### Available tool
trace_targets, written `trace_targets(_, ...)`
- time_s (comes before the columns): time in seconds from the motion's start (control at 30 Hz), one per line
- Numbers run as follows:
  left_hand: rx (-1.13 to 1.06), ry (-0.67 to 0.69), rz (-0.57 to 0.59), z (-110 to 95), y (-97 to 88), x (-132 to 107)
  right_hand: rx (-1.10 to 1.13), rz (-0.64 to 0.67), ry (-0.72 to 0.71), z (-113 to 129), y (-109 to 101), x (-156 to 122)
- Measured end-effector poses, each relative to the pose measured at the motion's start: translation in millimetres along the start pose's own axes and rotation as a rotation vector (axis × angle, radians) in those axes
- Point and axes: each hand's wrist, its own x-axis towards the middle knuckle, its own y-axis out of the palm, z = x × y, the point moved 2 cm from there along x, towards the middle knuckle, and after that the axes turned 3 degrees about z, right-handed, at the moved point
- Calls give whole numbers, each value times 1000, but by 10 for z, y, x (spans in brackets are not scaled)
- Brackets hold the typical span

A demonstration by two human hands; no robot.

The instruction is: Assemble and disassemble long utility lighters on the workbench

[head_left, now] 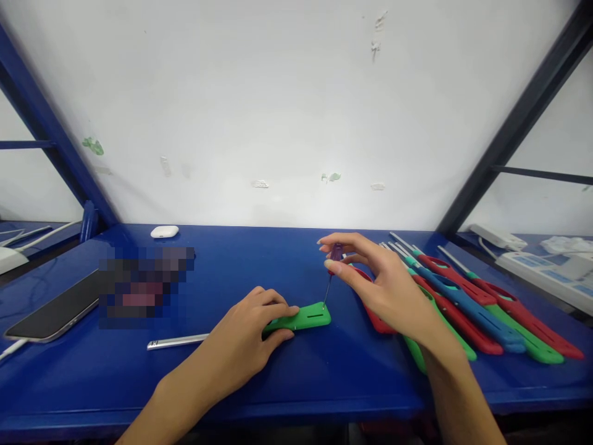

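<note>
A green long-necked gas lighter [312, 316] lies flat on the blue table, its metal tube [178, 342] pointing left. My left hand [250, 324] is closed around its middle and hides that part. In my right hand [375, 272], the fingers grip the dark purple handle of a small screwdriver [328, 287]. The screwdriver stands nearly upright, with its tip at the far corner of the lighter's handle end. Beneath and beside my right wrist lie several more lighters in red, green and blue [456, 303], partly covered by my arm.
On the left are a phone [55, 309] with a white cable and a blurred-out patch [143, 290]. A white earbud case [165, 232] rests near the wall. White power strips [546, 272] stand at the far right, beyond the dark frame post [514, 117].
</note>
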Motion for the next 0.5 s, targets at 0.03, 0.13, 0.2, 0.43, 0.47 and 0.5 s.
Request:
trace_targets(0.03, 1, 0, -3, -3, -2, 1, -2, 1, -9, 7, -1, 0)
trace_targets(0.13, 4, 2, -6, -10, -8, 8, -7, 0, -30, 19, -8, -1)
trace_targets(0.2, 4, 0, -7, -13, -10, 12, -5, -3, -28, 16, -15, -4)
trace_targets(0.43, 6, -1, -15, -23, -12, 4, 7, 1, -10, 30, -25, -11)
trace_targets(0.47, 5, 0, -16, -23, -12, 1, 5, -6, -17, 35, -27, -9)
trace_targets(0.5, 6, -1, -18, -23, -13, -2, 4, -14, -22, 37, -28, -6)
